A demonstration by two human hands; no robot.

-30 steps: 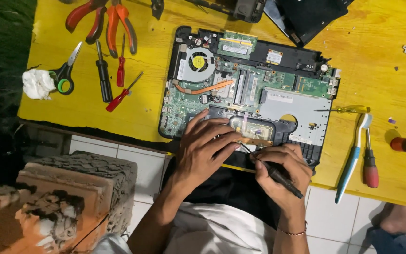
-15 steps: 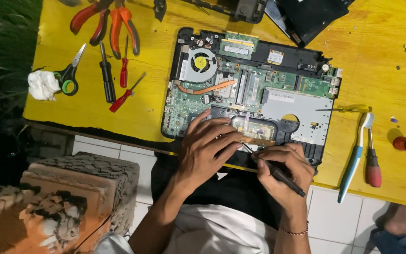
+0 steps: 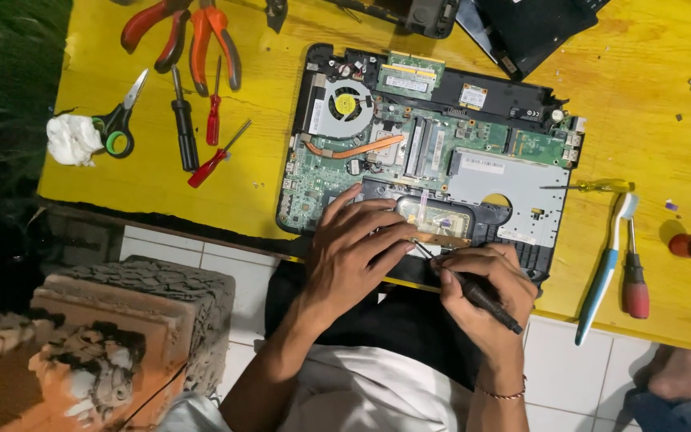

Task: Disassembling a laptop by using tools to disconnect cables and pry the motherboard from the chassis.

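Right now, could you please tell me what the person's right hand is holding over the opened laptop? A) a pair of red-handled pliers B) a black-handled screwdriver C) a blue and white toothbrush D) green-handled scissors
B: the right hand grips a black-handled screwdriver, its tip at the front edge of the opened laptop, while the left hand rests flat on the laptop beside it.

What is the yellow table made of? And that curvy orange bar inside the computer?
The table looks like wood painted glossy yellow: grain and worn brown patches show through. The orange bar looks like copper: a bare, shiny reddish metal strip running beside the fan.
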